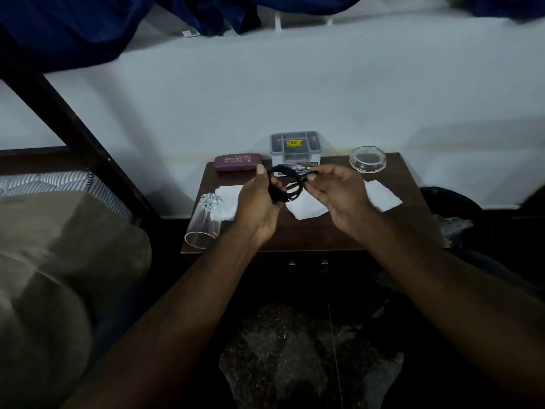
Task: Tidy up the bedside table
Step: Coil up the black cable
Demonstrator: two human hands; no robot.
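Observation:
A coiled black cable (pixel 284 172) hangs above the middle of the brown bedside table (pixel 324 231). My left hand (pixel 259 202) grips the coil's left side. My right hand (pixel 336 193) pinches the cable's end between thumb and fingers. On the table lie a maroon glasses case (pixel 238 162) at the back left, a grey organiser box (pixel 295 147) at the back centre, a glass ashtray (pixel 367 159) at the back right, and a clear drinking glass (pixel 205 221) on its side at the front left. White tissues lie at the left (pixel 227 191), centre (pixel 303 208) and right (pixel 382 194).
A bed with a striped mattress (pixel 59 181) and a beige pillow (pixel 59 261) stands left of the table, with a dark bed frame post (pixel 73 119). Blue curtains (pixel 88 31) hang above. A dark bag (pixel 454 208) sits on the right. The white wall is directly behind.

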